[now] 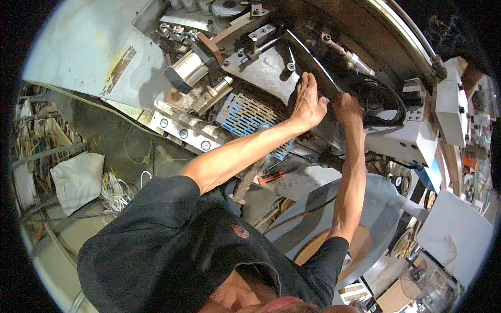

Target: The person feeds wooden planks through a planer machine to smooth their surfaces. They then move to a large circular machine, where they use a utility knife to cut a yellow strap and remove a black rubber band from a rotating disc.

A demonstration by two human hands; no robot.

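Observation:
My left hand [310, 106] lies against a dark strip [313, 68] with a bright edge, its fingers stretched out and its thumb pointing toward my other hand. Closed at the strip's near end is my right hand [348, 110], with the fingertips curled round its edge and partly hidden. The strip runs from the machine's metal plate [269, 70] down to both hands. On that plate, a thin lever with a round pivot [290, 67] stands just beyond my left fingertips.
A silver cylinder [188, 70] and a row of gauges [183, 134] sit left of my left arm. Beneath that forearm are a blue slotted plate [250, 117] and red-handled pliers [271, 178]. A large grey disc [373, 208] stands beside my right forearm; black cables [399, 101] loop nearby.

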